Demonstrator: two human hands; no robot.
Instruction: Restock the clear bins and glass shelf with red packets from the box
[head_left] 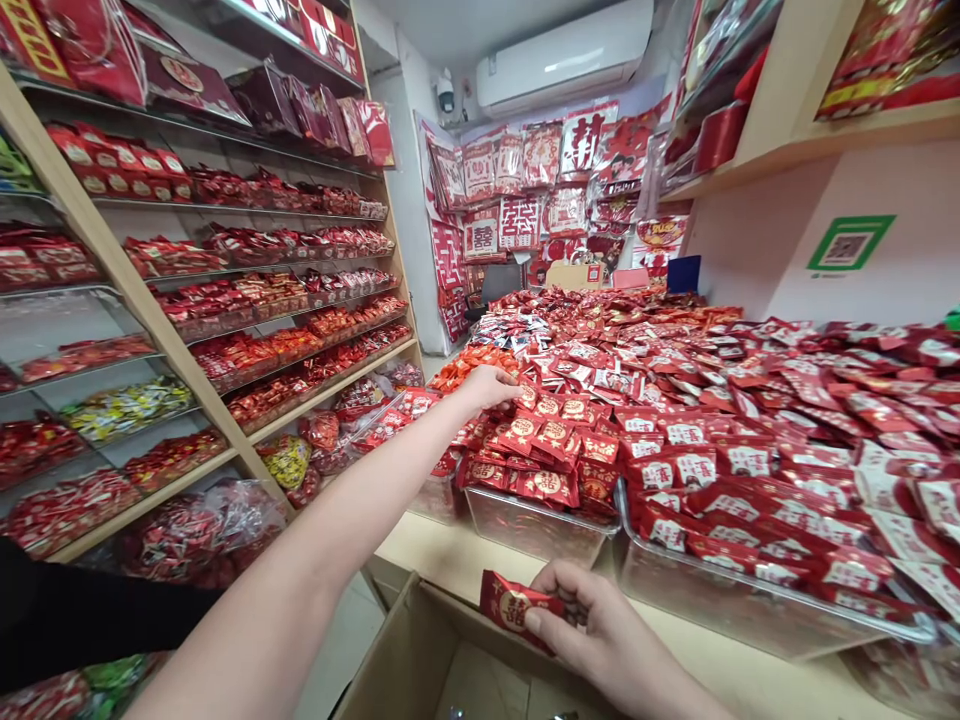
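The right hand (581, 610) is grasping a small red, glossy-wrapped packet with a gold disc and red character (510, 605) between thumb and fingers, and is holding it above an open brown cardboard box (412, 650). Just beyond, a pale wood-coloured tabletop (424, 540) is carrying a clear plastic bin (540, 525), heaped with similar red-and-gold packets (551, 435). The left hand (491, 385) is reaching to the far left part of this heap, its fingers bending downward; whether they are grasping anything, I cannot tell. To the right, a wider clear bin (750, 600) is holding red packets with white patches (690, 465). Behind the bins, a broad mound of mostly red packets (637, 330) is spreading back. Farther off, red-and-white decorations in clear wrapping (517, 215) are hanging on the wall, and a white air conditioner (566, 60) is sitting above them.
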